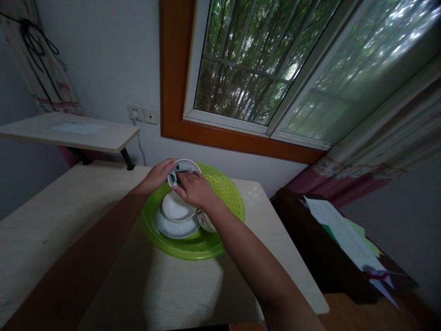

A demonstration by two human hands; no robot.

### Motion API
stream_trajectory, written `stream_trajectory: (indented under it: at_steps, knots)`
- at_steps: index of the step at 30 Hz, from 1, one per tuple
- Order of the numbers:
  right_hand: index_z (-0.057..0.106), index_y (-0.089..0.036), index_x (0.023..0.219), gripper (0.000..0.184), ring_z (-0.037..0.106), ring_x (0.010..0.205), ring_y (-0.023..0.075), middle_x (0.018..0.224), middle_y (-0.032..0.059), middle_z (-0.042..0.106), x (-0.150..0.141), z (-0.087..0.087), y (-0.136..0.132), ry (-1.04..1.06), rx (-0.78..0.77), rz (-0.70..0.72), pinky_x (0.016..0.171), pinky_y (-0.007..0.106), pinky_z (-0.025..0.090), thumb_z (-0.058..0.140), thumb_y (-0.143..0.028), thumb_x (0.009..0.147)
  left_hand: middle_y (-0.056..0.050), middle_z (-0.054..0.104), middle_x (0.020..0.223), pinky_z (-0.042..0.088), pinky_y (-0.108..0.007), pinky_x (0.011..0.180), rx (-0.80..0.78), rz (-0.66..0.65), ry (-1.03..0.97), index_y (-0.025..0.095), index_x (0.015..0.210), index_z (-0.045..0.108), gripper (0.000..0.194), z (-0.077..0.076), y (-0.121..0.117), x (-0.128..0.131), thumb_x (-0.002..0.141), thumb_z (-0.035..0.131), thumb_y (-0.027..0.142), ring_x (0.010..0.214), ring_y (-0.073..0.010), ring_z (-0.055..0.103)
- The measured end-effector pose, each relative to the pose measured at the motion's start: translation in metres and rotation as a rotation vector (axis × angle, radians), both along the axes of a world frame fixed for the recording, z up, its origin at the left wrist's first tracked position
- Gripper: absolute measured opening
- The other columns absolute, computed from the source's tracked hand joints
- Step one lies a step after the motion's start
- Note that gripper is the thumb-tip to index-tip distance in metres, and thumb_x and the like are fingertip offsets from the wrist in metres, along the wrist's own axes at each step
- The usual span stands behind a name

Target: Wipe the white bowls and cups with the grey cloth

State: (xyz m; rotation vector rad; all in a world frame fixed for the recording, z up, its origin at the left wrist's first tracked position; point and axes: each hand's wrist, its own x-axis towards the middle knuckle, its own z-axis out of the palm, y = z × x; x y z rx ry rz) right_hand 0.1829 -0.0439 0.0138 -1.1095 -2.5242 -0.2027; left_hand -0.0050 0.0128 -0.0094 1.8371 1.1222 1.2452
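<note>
My left hand (160, 173) is wrapped round the side of a white bowl (189, 162), which is tilted with its inside toward me. Inside it, my right hand (197, 189) presses a grey cloth with dark patches (186, 168) against the bowl; the fingertips are partly hidden. Both hands are above a green plastic basin (238, 197) on the table. Below them in the basin, a small white bowl (178, 208) rests on a wider white dish (177, 230). Beside these is a white piece of crockery with a red pattern (204, 221), partly covered by my right wrist.
The basin stands on a pale wooden table (138, 285) near the wall and window (255, 69). A raised shelf (117, 138) with a paper sheet (77, 128) is at the left. Sockets (143, 115) are on the wall. Dark furniture (303, 243) bearing papers (344, 234) stands right.
</note>
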Motion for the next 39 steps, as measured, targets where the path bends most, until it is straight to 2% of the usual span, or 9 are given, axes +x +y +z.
stream_trajectory:
  at_steps: [4, 7, 10, 15, 19, 23, 28, 33, 39]
  knots:
    - [0.060, -0.016, 0.126, 0.055, 0.065, 0.106, 0.0274, 0.116, 0.0144, 0.070, 0.002, 0.007, 0.000, -0.021, 0.011, -0.090, 0.096, 0.040, 0.044, 0.032, -0.056, 0.101, -0.008, 0.067, 0.119, 0.040, -0.036, 0.107, 0.006, -0.007, 0.020, 0.017, 0.112, 0.066, 0.041, 0.002, -0.002, 0.001, 0.091, 0.043, 0.044, 0.114, -0.0228, 0.059]
    - [0.066, -0.018, 0.116, 0.049, 0.067, 0.095, 0.0244, 0.105, 0.0116, 0.073, 0.007, 0.011, 0.001, -0.011, 0.002, -0.127, 0.089, 0.036, 0.046, 0.030, -0.049, 0.103, -0.008, 0.068, 0.118, 0.042, -0.037, 0.105, -0.008, 0.007, 0.011, 0.017, 0.113, 0.065, 0.042, 0.004, -0.004, 0.002, 0.090, 0.044, 0.045, 0.112, -0.0231, 0.059]
    - [0.065, -0.020, 0.120, 0.041, 0.067, 0.098, 0.0224, 0.105, 0.0100, 0.073, 0.011, 0.014, 0.001, 0.054, 0.005, -0.124, 0.091, 0.034, 0.046, 0.033, -0.040, 0.104, -0.008, 0.069, 0.117, 0.042, -0.037, 0.105, -0.011, 0.026, 0.019, 0.017, 0.112, 0.066, 0.043, 0.005, -0.005, 0.002, 0.090, 0.042, 0.045, 0.111, -0.0233, 0.060]
    - [0.060, -0.019, 0.131, 0.038, 0.060, 0.117, 0.0210, 0.129, 0.0087, 0.066, 0.012, 0.011, 0.003, 0.091, -0.002, 0.041, 0.105, 0.035, 0.042, 0.040, -0.032, 0.101, -0.007, 0.069, 0.119, 0.042, -0.035, 0.106, 0.004, 0.008, 0.027, 0.017, 0.113, 0.066, 0.043, 0.002, -0.003, 0.002, 0.090, 0.044, 0.046, 0.113, -0.0233, 0.060]
    - [0.058, -0.017, 0.136, 0.043, 0.050, 0.132, 0.0218, 0.145, 0.0096, 0.054, 0.011, 0.001, 0.008, 0.046, 0.013, 0.114, 0.115, 0.039, 0.034, 0.042, -0.038, 0.101, -0.008, 0.069, 0.119, 0.042, -0.035, 0.106, 0.007, -0.017, 0.036, 0.017, 0.114, 0.066, 0.044, -0.001, 0.000, 0.002, 0.090, 0.044, 0.046, 0.114, -0.0232, 0.060]
    - [0.057, -0.014, 0.136, 0.053, 0.047, 0.135, 0.0250, 0.146, 0.0134, 0.051, 0.008, -0.005, 0.010, 0.008, 0.037, 0.067, 0.117, 0.042, 0.031, 0.039, -0.049, 0.102, -0.007, 0.068, 0.121, 0.041, -0.033, 0.107, 0.006, 0.006, 0.070, 0.017, 0.115, 0.066, 0.044, -0.003, 0.002, 0.001, 0.090, 0.044, 0.046, 0.114, -0.0224, 0.060]
    - [0.057, -0.014, 0.135, 0.060, 0.054, 0.125, 0.0284, 0.148, 0.0164, 0.047, 0.005, -0.001, 0.003, -0.010, 0.059, -0.047, 0.109, 0.042, 0.040, 0.036, -0.058, 0.099, -0.007, 0.068, 0.122, 0.042, -0.033, 0.104, 0.009, 0.100, 0.046, 0.016, 0.117, 0.066, 0.045, -0.002, 0.001, 0.000, 0.090, 0.044, 0.045, 0.112, -0.0224, 0.060]
    - [0.060, -0.017, 0.132, 0.062, 0.059, 0.112, 0.0275, 0.128, 0.0161, 0.059, 0.003, 0.005, -0.003, -0.073, 0.009, -0.119, 0.099, 0.041, 0.044, 0.031, -0.061, 0.099, -0.005, 0.070, 0.117, 0.045, -0.031, 0.099, -0.009, 0.180, 0.038, 0.017, 0.116, 0.067, 0.043, 0.002, -0.004, 0.001, 0.089, 0.046, 0.043, 0.106, -0.0216, 0.061]
    - [0.071, -0.019, 0.113, 0.064, 0.065, 0.097, 0.0241, 0.106, 0.0123, 0.069, 0.003, 0.011, -0.007, -0.134, -0.040, -0.089, 0.087, 0.036, 0.046, 0.026, -0.062, 0.100, -0.004, 0.070, 0.113, 0.046, -0.029, 0.094, -0.023, 0.239, 0.040, 0.017, 0.113, 0.069, 0.042, 0.004, -0.005, 0.002, 0.088, 0.047, 0.043, 0.102, -0.0211, 0.062]
